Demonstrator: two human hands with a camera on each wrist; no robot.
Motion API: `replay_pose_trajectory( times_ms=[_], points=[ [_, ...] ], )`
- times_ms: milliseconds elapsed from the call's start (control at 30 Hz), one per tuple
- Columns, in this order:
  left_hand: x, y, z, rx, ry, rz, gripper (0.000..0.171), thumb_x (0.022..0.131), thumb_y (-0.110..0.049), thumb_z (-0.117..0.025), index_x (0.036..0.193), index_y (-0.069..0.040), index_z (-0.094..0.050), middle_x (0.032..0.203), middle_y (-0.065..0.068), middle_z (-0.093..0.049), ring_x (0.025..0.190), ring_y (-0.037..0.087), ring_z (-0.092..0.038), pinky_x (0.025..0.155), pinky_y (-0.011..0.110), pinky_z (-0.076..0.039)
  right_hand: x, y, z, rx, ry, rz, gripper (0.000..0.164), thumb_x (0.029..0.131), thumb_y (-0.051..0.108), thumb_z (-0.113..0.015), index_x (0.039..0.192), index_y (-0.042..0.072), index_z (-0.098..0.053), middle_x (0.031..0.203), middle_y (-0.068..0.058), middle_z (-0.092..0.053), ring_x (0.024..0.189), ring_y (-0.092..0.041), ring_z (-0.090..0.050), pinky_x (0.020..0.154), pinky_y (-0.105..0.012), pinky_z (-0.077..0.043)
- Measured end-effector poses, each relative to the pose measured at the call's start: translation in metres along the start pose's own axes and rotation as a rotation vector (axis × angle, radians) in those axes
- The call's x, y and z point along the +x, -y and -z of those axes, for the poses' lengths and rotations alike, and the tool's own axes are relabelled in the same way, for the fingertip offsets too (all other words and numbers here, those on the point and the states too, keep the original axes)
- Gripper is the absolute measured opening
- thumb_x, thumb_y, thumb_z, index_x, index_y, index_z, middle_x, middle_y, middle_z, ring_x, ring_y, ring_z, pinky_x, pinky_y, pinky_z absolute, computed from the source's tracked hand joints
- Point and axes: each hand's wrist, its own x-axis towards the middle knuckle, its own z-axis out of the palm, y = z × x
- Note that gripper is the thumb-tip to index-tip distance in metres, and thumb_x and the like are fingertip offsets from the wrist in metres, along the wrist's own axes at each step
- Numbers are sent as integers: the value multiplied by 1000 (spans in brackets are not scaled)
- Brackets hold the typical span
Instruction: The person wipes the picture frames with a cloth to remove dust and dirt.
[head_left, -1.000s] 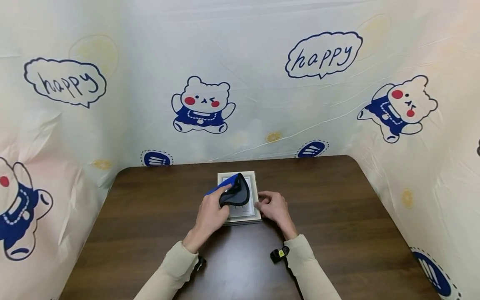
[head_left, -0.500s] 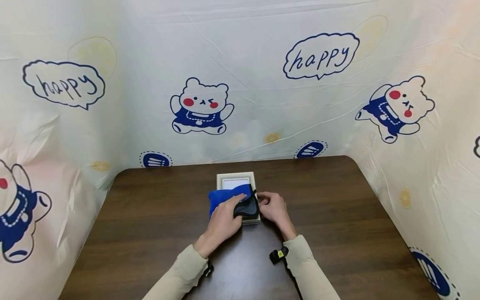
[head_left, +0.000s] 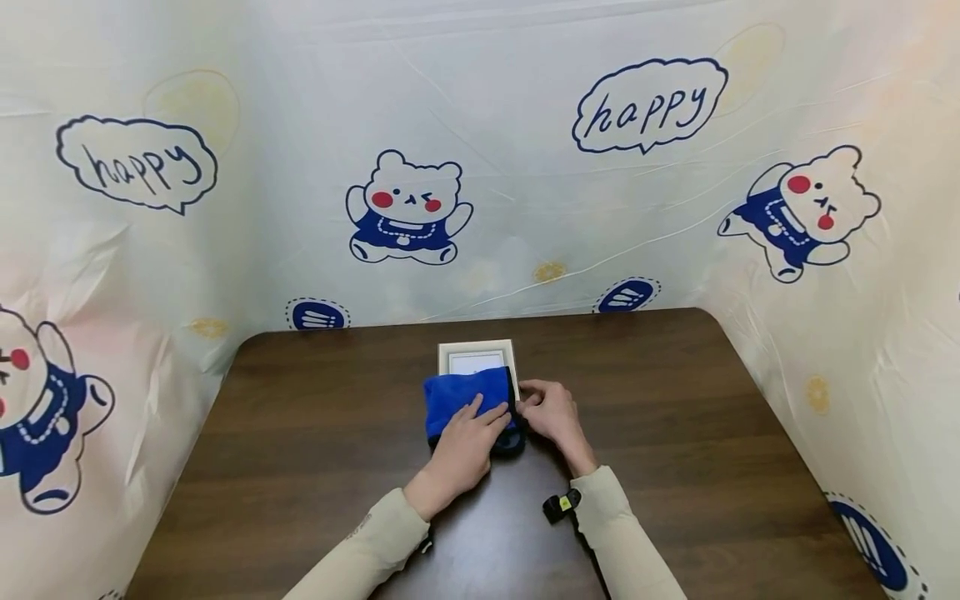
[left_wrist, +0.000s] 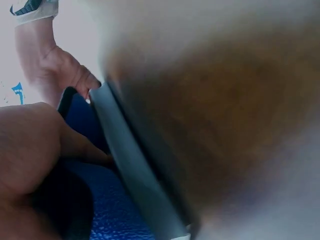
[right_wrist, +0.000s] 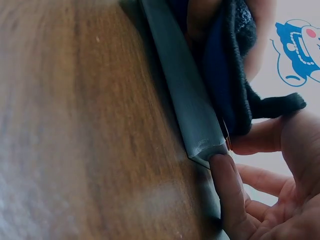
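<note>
A picture frame [head_left: 450, 350] with a pale border lies on the table, its front half covered by a folded blue cloth [head_left: 452, 398] with black edging. My left hand [head_left: 459, 454] presses on the cloth, fingers extended across it; its thumb is partly hidden near the dark fold. At the frame's right side, my right hand [head_left: 552, 412] pinches the edge. In the right wrist view, the thumb of my right hand [right_wrist: 295, 200] lies against the corner of the frame's grey side [right_wrist: 187, 100], with another finger over the face. The left wrist view shows the cloth [left_wrist: 112, 200] along the frame's side.
The dark brown wooden table [head_left: 322, 400] extends around the frame on all sides. Behind it and at both sides hangs a pale curtain [head_left: 525, 208] printed with bears and the word "happy".
My left hand has moved toward me and slightly right with the cloth, which has spread blue side up over the frame's front half. My right hand stays at the frame's right edge.
</note>
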Motion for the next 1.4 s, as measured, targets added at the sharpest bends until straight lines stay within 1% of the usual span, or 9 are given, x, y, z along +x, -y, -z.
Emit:
replay_pose_trajectory(
  times_ms=[167,300,400,500,667,833,1167,1267,1400],
  points=[
    [1,-4,4,88,84,34,62,89,-14,-87,147,-13,-65,160,4,-56,148,43,-50,115,55,-47,-1,0,-3,-5,12,2,37,92,18,-80,128,15,-78,72,6,-71,60,-9,-61,71,-33,-47],
    [-1,-4,5,124,118,59,62,90,-19,-87,147,-15,-65,161,2,-55,149,41,-49,116,54,-47,-2,2,-3,-8,6,2,36,91,20,-81,127,16,-79,71,6,-70,62,-10,-60,75,-36,-48],
    [-2,-4,5,137,113,73,58,91,-17,-85,146,-17,-66,160,0,-56,149,40,-49,116,53,-47,-2,3,-3,-15,-1,2,35,90,21,-82,125,17,-80,72,6,-70,65,-10,-60,77,-37,-48],
    [-4,-4,5,144,104,82,56,91,-16,-85,145,-17,-67,159,0,-57,149,39,-50,116,53,-47,-2,4,-3,-11,4,-1,35,90,22,-84,125,17,-80,74,6,-71,66,-10,-60,74,-35,-47],
    [-7,-1,7,146,79,87,50,94,-13,-81,143,-18,-69,158,-1,-58,148,38,-51,115,53,-48,-3,3,-2,0,16,-16,37,90,24,-85,126,18,-79,73,5,-70,58,-10,-62,65,-31,-45],
    [-9,5,8,138,56,92,46,95,-10,-79,140,-18,-72,155,-1,-61,147,38,-53,115,54,-48,-3,3,-1,24,27,-33,38,90,23,-84,128,18,-78,72,6,-70,53,-10,-66,62,-31,-49],
    [-14,15,14,178,45,99,49,90,-16,-85,138,-20,-73,154,-2,-62,147,36,-53,116,54,-47,-3,2,1,58,33,-26,38,92,21,-83,129,15,-78,75,5,-72,53,-11,-68,60,-31,-53],
    [-17,18,15,197,32,99,50,88,-16,-87,136,-20,-74,153,-2,-63,147,35,-53,116,55,-47,-2,2,2,61,35,-31,38,92,21,-83,129,15,-78,75,4,-72,53,-11,-68,58,-32,-53],
    [-20,24,15,209,5,99,49,86,-14,-88,133,-20,-76,151,-3,-65,148,35,-53,115,56,-48,-2,2,2,53,30,-29,39,91,22,-83,129,16,-78,75,5,-72,53,-11,-68,60,-31,-53]
  ],
)
